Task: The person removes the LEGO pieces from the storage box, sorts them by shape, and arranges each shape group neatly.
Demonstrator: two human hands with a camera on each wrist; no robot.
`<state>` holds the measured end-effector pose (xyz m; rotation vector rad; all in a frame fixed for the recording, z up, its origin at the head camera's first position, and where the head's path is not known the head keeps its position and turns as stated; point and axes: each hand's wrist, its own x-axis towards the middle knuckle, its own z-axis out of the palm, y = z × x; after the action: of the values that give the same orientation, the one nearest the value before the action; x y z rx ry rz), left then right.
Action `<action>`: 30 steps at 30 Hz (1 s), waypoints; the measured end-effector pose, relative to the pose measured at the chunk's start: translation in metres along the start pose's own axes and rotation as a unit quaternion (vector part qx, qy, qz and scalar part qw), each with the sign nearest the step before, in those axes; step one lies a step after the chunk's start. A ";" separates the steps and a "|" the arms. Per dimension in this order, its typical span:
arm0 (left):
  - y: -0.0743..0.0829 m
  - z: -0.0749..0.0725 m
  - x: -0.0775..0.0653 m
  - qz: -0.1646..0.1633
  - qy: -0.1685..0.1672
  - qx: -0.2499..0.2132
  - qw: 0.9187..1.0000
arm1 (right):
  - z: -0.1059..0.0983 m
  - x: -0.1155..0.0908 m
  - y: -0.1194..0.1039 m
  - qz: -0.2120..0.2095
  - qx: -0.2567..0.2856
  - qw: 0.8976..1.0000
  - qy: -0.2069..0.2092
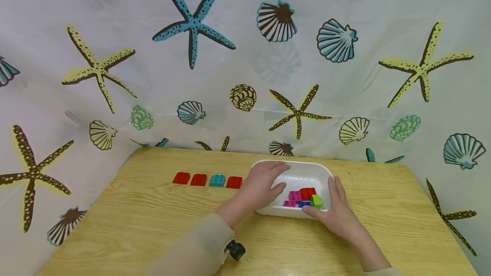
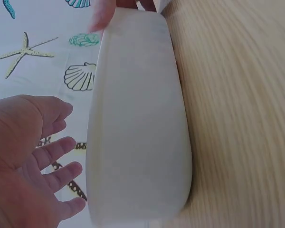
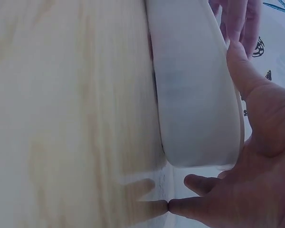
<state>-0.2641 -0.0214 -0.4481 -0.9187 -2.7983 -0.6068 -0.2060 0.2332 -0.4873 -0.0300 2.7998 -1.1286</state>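
A white plastic tray (image 1: 278, 211) with rounded corners stands on the table and holds several toy building bricks: pink bricks (image 1: 294, 196), a red brick (image 1: 307, 193), a blue brick (image 1: 304, 204) and a lime-green brick (image 1: 316, 201). My left hand (image 1: 262, 183) reaches over the tray's left side, fingers spread and holding nothing; the left wrist view shows this hand (image 2: 31, 156) above the rim. My right hand (image 1: 337, 212) grips the right front corner, thumb over the front rim and fingers along the right end. In the right wrist view its fingertips (image 3: 180, 207) reach down to the table.
Left of the tray, toward the back of the wooden table (image 1: 153, 225), runs a row: a red brick (image 1: 181, 178), another red brick (image 1: 198, 179), a turquoise brick (image 1: 217, 180) and a third red brick (image 1: 234, 182). A curtain (image 1: 230, 54) with shells and starfish hangs behind.
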 end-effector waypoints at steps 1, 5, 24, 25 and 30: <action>0.003 0.002 0.003 0.002 -0.002 0.000 1.000 | 0.000 0.000 0.000 0.000 -0.001 1.000 0.002; 0.012 0.013 0.011 0.012 -0.011 -0.006 1.000 | 0.001 0.000 -0.001 0.002 -0.002 1.000 0.007; 0.028 0.046 0.043 -0.034 -0.072 -0.001 0.997 | 0.001 0.001 0.003 -0.006 0.010 1.000 0.002; 0.028 0.047 0.044 -0.037 -0.078 0.005 0.996 | 0.001 0.001 0.002 -0.005 0.011 1.000 0.001; 0.029 0.054 0.050 -0.042 -0.095 0.028 0.994 | 0.001 0.001 0.002 -0.003 0.014 1.000 0.001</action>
<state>-0.2875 0.0490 -0.4753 -0.8961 -3.0199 -0.4724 -0.2067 0.2339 -0.4896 -0.0363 2.7865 -1.1698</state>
